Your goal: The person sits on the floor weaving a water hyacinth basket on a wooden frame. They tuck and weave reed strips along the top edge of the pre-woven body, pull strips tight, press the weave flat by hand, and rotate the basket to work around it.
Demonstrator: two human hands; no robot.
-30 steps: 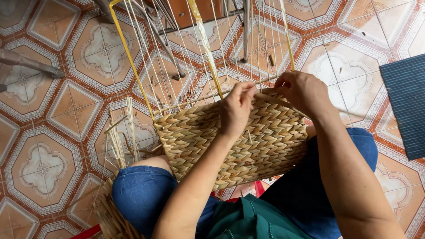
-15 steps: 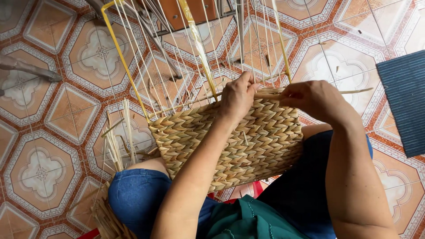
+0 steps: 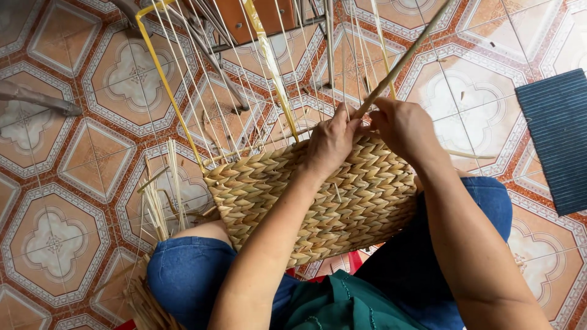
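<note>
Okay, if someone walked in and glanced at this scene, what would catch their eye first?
Most likely the woven straw panel lying across the person's lap at centre, with both hands at its top edge: the left hand presses on the weave and the right hand grips a long pale strand that rises toward the upper right. Beneath lies a patterned orange tile floor.

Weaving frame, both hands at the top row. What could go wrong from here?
1. The long strand in the right hand sticks up among the thin upright wires; it might snag or bend one.
2. The woven panel rests only on the knees, steadied by the left hand, and may slip.
</note>
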